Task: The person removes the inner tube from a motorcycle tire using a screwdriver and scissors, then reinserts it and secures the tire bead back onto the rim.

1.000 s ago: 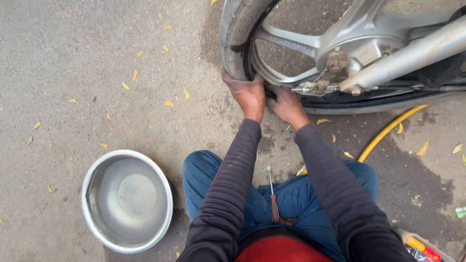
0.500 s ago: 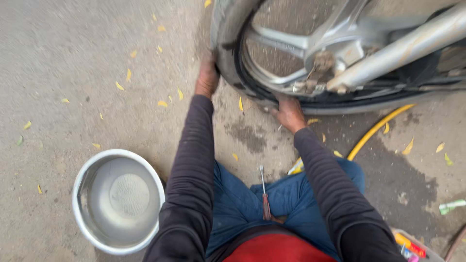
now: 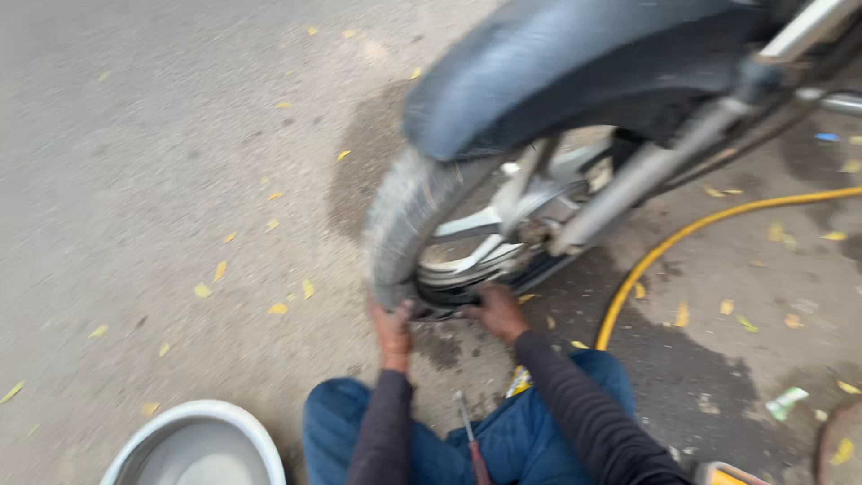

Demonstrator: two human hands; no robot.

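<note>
Since half a second ago the view has tilted up (frame is blurred); the left hand [image 3: 392,330] now grips the tyre [image 3: 400,224] at its 6 o'clock, fingers curled on the tread; the right hand [image 3: 499,311] presses the rim edge, fingers bent; the work goes on around the wheel bottom.

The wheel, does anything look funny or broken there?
Nothing looks broken. Both hands, left hand and right hand, press the bottom of the tyre. A dark wet patch lies by the yellow hose. The picture is blurry.
</note>
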